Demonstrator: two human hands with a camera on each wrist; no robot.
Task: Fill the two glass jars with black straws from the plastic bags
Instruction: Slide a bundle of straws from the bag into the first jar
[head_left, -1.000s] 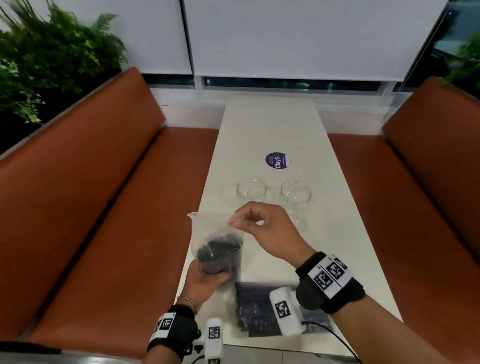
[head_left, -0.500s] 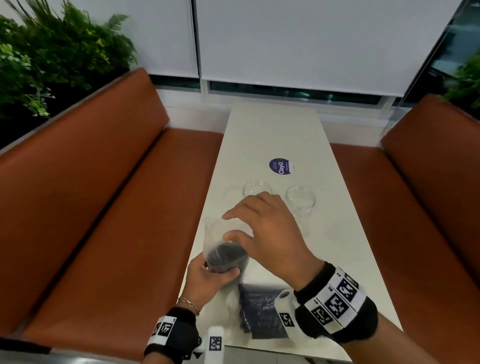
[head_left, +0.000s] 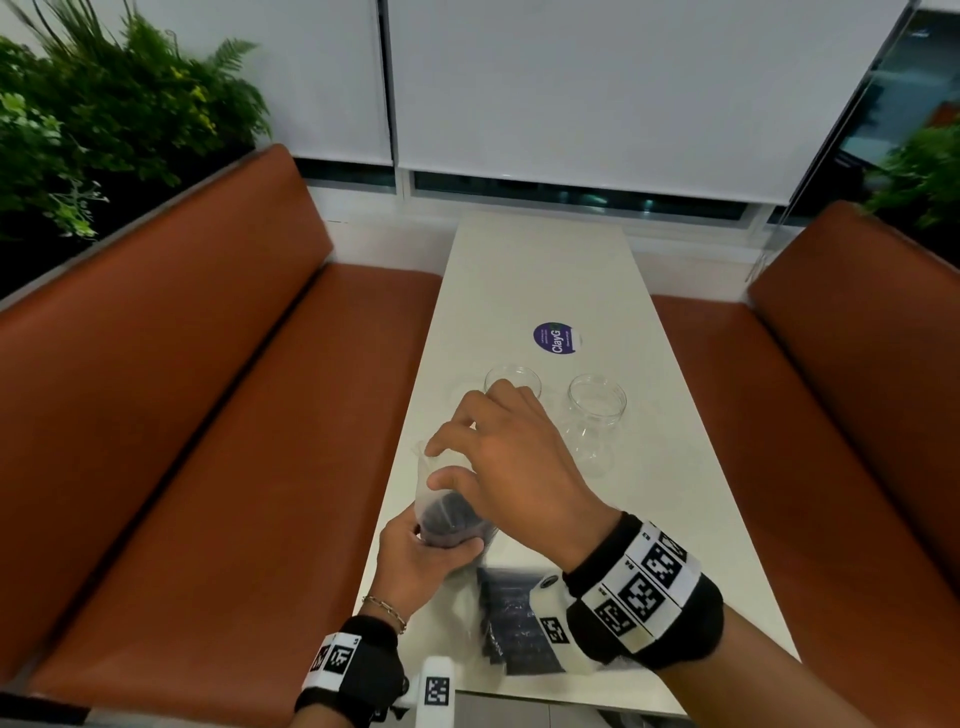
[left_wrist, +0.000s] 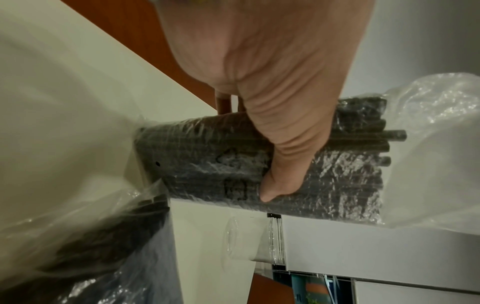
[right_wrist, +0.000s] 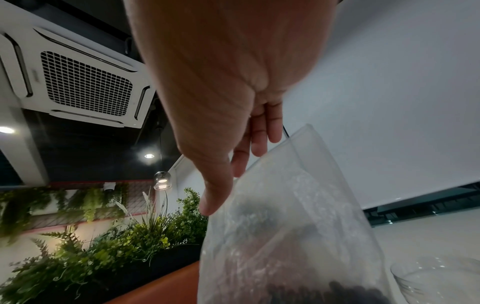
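A clear plastic bag of black straws (head_left: 451, 519) stands upright over the table's near left edge. My left hand (head_left: 431, 551) grips it round the bundle; the left wrist view shows the thumb (left_wrist: 283, 164) pressed on the wrapped straws (left_wrist: 207, 160). My right hand (head_left: 437, 465) hovers at the bag's open mouth (right_wrist: 298, 185) with loose, spread fingers (right_wrist: 259, 142) and holds nothing. Two empty glass jars stand beyond: the left jar (head_left: 514, 378) partly behind my right hand, the right jar (head_left: 597, 408) in full view. A second bag of straws (head_left: 511, 631) lies flat near the front edge.
The narrow white table (head_left: 535, 270) runs away from me between two brown padded benches (head_left: 208, 415) (head_left: 857, 389). A round purple sticker (head_left: 555, 338) lies past the jars. Plants (head_left: 104, 114) stand behind the left bench.
My right hand has let go of the bag's top rim and dropped to its mouth with fingers spread. The left hand has lowered the bag slightly towards me.
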